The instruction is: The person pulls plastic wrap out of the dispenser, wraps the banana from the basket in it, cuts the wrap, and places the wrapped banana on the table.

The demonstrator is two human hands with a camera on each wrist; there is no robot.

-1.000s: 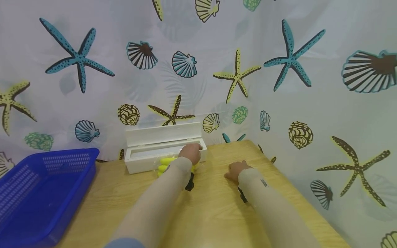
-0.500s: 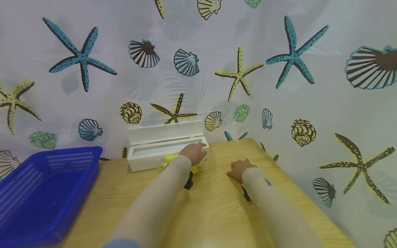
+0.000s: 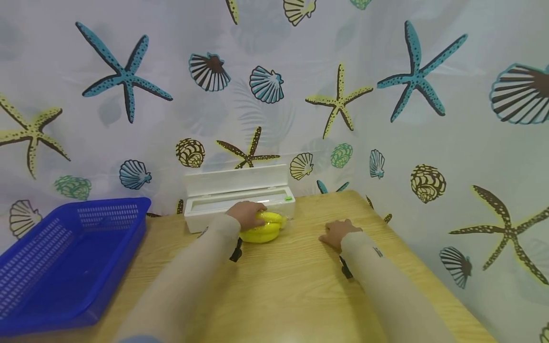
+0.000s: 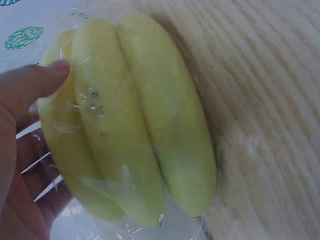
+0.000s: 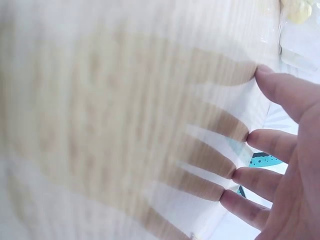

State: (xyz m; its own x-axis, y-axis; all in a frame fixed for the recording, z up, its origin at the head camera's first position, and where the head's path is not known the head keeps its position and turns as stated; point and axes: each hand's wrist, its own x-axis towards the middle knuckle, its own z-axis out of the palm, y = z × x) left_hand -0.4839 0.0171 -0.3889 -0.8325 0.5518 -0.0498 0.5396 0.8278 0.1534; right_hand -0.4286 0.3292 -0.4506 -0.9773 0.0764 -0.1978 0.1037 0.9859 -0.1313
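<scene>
A bunch of yellow bananas [image 3: 263, 228] in clear plastic wrap lies on the wooden table, in front of a long white box [image 3: 240, 202] whose lid stands up. My left hand [image 3: 246, 215] holds the bunch at its left side. In the left wrist view the thumb presses on the outermost banana [image 4: 112, 115], while the other fingers curl behind the wrap. Farther right, my right hand [image 3: 339, 233] rests on the table with nothing in it. Its fingers [image 5: 272, 145] are spread and their tips touch the wood.
A blue plastic basket [image 3: 92, 295] with perforated sides stands at the left. A small green piece [image 3: 288, 198] shows at the white box's right end. A curtain [image 3: 274, 119] printed with starfish and shells hangs behind the table and along its right.
My left hand has shifted left across the bananas, from their right part to their left side, uncovering more of the bunch. The right hand stays in place; the head view has turned slightly left.
</scene>
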